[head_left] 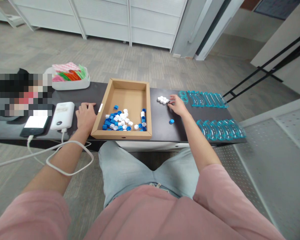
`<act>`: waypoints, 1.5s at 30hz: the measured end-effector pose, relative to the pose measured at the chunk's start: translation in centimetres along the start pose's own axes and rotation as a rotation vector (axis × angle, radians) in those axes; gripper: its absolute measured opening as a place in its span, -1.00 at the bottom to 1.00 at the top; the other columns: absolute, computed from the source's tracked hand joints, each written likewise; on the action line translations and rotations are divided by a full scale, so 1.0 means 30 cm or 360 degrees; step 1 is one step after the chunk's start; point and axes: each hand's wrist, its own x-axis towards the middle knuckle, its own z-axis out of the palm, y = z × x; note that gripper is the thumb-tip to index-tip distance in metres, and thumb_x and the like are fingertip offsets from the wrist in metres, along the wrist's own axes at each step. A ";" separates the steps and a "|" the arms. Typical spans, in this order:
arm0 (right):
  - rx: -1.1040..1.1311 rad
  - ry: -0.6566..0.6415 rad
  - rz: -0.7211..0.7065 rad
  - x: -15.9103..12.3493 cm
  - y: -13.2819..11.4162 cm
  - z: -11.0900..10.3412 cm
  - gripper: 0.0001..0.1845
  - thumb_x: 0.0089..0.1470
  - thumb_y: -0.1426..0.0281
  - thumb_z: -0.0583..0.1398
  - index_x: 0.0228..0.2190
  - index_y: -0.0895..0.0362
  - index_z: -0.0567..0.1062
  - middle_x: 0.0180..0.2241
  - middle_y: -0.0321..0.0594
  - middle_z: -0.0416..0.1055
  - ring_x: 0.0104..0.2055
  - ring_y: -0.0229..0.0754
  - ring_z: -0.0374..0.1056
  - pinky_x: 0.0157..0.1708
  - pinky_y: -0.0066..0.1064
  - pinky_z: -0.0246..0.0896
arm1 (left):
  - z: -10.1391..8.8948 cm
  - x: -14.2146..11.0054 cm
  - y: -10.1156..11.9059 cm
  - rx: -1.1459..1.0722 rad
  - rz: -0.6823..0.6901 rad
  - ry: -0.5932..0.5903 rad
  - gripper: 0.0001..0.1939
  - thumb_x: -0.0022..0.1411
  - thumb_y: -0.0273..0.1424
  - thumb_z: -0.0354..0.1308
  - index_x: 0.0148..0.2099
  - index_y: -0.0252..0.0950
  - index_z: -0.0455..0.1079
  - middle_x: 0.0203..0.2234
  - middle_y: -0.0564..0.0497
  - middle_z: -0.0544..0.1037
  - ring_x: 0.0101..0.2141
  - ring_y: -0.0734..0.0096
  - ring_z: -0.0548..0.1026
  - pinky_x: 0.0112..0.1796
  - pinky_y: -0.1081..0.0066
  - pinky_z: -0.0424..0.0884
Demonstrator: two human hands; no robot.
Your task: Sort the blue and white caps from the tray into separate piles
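Observation:
A cluster of small white hexagonal pieces (162, 99) lies on the dark table right of the cardboard tray. My right hand (177, 105) is at its right end, thumb and forefinger closed around the edge of an end piece. Nearer to me, a single blue hexagonal piece (171, 121) rests apart from the cluster. My left hand (86, 115) lies on the table with its fingers spread, close against the tray's left wall, and holds nothing. Inside the cardboard tray (150, 113), several loose blue and white hexagonal pieces (118, 119) are heaped toward the near side.
Clear teal plastic parts stand in a far row (207, 99) and a near row (220, 129) at right. To the left are a white power bank (62, 116), a lit phone (36, 120) and a white basket (71, 85) of colourful items. A white cable (72, 174) crosses my left forearm.

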 end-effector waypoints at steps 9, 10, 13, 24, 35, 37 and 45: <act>0.0069 -0.0089 -0.0528 -0.042 -0.293 0.037 -0.60 0.38 0.29 0.36 0.20 0.04 0.65 0.06 -0.08 0.64 -0.06 0.00 0.56 0.07 -0.14 0.55 | 0.013 -0.001 0.000 -0.0001 -0.0022 0.0074 -0.35 0.65 -0.30 -0.02 0.62 -0.35 0.44 0.48 -0.57 0.45 0.43 -0.44 0.44 0.40 -0.16 0.36; 0.0060 -0.0210 -0.0659 -0.052 -0.369 0.074 -0.63 0.41 0.31 0.34 0.19 0.05 0.66 0.05 -0.08 0.65 -0.05 0.00 0.56 0.06 -0.16 0.53 | 0.014 0.000 0.000 0.0007 -0.0022 0.0080 -0.35 0.64 -0.29 -0.01 0.62 -0.34 0.45 0.47 -0.58 0.45 0.43 -0.45 0.45 0.40 -0.16 0.36; -0.0132 -0.0689 -0.0996 -0.080 -0.595 0.225 -0.68 0.47 0.40 0.29 0.17 0.09 0.70 0.09 -0.06 0.66 0.01 0.01 0.59 0.10 -0.19 0.47 | 0.015 0.000 0.000 0.0024 -0.0012 0.0078 -0.33 0.64 -0.30 -0.05 0.62 -0.36 0.44 0.48 -0.59 0.45 0.43 -0.44 0.46 0.39 -0.15 0.36; -0.0692 -0.1086 -0.0970 -0.058 -0.823 0.504 -0.76 0.37 0.56 0.37 0.00 0.11 0.78 0.05 -0.06 0.78 0.06 0.05 0.64 0.00 -0.27 0.35 | 0.008 -0.005 0.010 0.0022 -0.0008 0.0063 -0.32 0.65 -0.25 0.00 0.64 -0.37 0.43 0.49 -0.58 0.45 0.45 -0.44 0.44 0.42 -0.13 0.33; 0.0121 -0.0761 -0.0929 0.008 -0.681 0.342 -0.67 0.58 0.34 0.23 0.21 0.08 0.70 0.13 -0.05 0.68 0.01 -0.05 0.59 0.13 -0.20 0.47 | 0.001 -0.012 0.016 0.0021 -0.0008 0.0047 -0.32 0.66 -0.25 -0.04 0.64 -0.39 0.42 0.49 -0.57 0.43 0.45 -0.44 0.42 0.42 -0.12 0.32; 0.0167 -0.0619 -0.0857 0.003 -0.597 0.248 -0.66 0.60 0.25 0.24 0.21 0.05 0.72 0.12 -0.06 0.67 0.04 -0.02 0.60 0.18 -0.15 0.49 | -0.001 -0.014 0.017 0.0019 -0.0007 0.0041 -0.31 0.66 -0.28 -0.09 0.64 -0.41 0.41 0.49 -0.57 0.42 0.45 -0.43 0.42 0.41 -0.13 0.31; 0.0178 -0.0206 -0.0149 -0.206 -0.172 -0.081 -0.67 0.45 -0.01 0.35 -0.09 -0.02 0.68 -0.08 -0.11 0.74 -0.04 0.05 0.64 0.16 -0.01 0.62 | -0.013 -0.014 0.017 -0.0014 -0.0002 -0.0004 -0.30 0.67 -0.24 -0.04 0.64 -0.49 0.38 0.51 -0.60 0.38 0.43 -0.44 0.34 0.42 -0.16 0.28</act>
